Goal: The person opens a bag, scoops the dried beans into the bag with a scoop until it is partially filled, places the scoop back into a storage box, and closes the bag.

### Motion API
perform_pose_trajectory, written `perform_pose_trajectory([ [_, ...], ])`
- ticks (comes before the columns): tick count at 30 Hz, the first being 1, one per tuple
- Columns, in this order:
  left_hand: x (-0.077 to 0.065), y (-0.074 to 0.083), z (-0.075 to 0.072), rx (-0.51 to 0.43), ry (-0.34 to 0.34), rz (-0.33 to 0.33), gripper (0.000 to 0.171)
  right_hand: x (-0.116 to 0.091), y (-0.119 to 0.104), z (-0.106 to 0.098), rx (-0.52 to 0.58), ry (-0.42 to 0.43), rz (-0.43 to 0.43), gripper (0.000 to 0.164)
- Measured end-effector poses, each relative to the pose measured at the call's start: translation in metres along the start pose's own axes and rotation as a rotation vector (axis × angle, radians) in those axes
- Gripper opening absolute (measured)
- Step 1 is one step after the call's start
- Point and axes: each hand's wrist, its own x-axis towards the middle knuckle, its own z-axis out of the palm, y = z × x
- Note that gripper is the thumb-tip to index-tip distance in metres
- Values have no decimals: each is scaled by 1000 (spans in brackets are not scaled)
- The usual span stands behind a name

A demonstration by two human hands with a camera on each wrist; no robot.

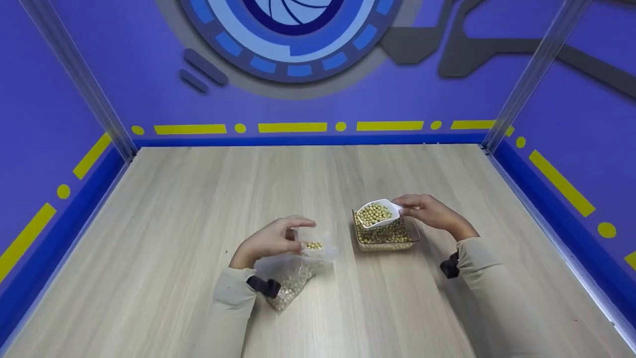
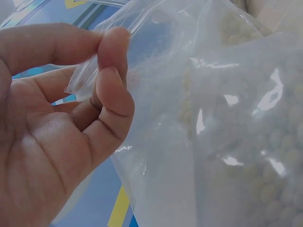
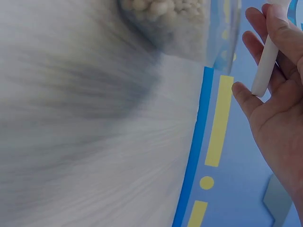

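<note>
My right hand [image 1: 431, 213] holds a white scoop [image 1: 396, 214] by its handle, also seen as a white handle [image 3: 267, 66] between thumb and fingers in the right wrist view. Yellowish dried beans [image 1: 373, 215] fill the scoop. It sits over a clear rectangular container [image 1: 387, 246] that holds more of the same beans. To the left, my left hand [image 1: 271, 241] pinches the top edge of a clear plastic zip bag [image 2: 161, 118] between thumb and fingers. The bag's mouth gapes toward the container, and beans lie in its lower part [image 1: 290, 286].
A light wood-grain table [image 1: 198, 199] carries the bag and container. Blue panels [image 1: 124, 99] with yellow markings stand along its back and sides, joined by metal posts [image 1: 531, 74] at the corners. Black straps [image 1: 450, 265] sit on both wrists.
</note>
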Motion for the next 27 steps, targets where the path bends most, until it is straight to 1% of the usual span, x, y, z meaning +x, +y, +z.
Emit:
perform_pose_trajectory([
  [8,1,1,0,-1,15,5,57,3,-12,3,-15,-2,16,34],
  [16,2,4,2,-61,69,-11,59,12,-25,9,-17,-17,-8,33],
  [22,1,9,2,-49,101,8,59,20,-39,14,-13,-28,-38,32],
  [27,0,13,1,-74,120,39,57,26,-50,18,-29,-32,-72,32],
])
